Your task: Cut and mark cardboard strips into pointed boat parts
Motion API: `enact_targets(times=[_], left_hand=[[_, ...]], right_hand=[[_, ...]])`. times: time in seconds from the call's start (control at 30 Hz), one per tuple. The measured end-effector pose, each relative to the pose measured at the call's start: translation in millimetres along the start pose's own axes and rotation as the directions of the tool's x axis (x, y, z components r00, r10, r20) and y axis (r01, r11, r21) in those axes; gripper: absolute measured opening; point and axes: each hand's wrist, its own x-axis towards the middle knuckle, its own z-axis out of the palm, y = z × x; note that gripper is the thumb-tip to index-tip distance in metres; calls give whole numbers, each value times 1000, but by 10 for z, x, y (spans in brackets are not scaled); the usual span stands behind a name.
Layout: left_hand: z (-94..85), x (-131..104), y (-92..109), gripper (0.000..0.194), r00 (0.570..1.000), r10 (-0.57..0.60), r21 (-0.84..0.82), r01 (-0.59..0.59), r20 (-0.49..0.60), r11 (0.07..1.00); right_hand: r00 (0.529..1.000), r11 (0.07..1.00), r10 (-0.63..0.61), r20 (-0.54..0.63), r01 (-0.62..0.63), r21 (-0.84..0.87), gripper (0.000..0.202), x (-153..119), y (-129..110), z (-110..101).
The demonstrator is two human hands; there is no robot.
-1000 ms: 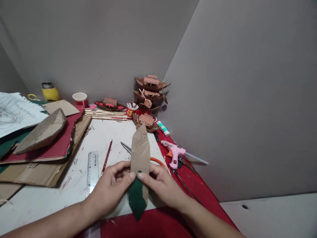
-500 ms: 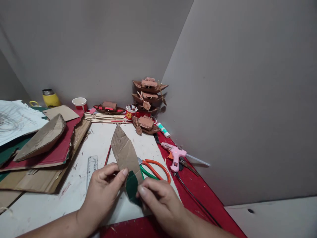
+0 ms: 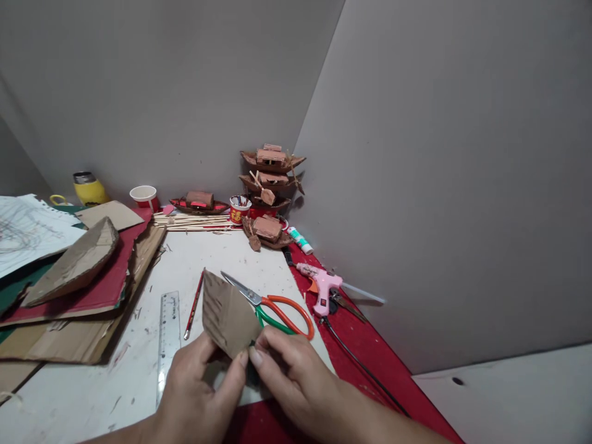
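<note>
Between my two hands is a piece of brown cardboard, its upper part standing up and tilted over the table. My left hand pinches the lower edge between thumb and fingers. Close beside it, my right hand grips the same piece at its lower right, where a little dark green shows; the rest of that end is hidden by the fingers. Just behind the cardboard lie scissors with one orange and one green handle. A pencil and a clear ruler rest to the left.
At left are stacked cardboard sheets with a cardboard boat hull on top. Brown model boats are piled at the back, near sticks and a paper cup. On the right lies a pink glue gun with its cord.
The cardboard has been tipped and turned, so its pointed top and most of the green part no longer show. My hands have come closer together, and the scissors' blades are now visible.
</note>
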Motion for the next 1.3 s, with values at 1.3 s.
enact_targets(times=[1.3], left_hand=[[-1,30,-154,30,645,748,228,-760,157,608]], right_hand=[[867,882,-471,-161,458,-114,11,2,226,189]])
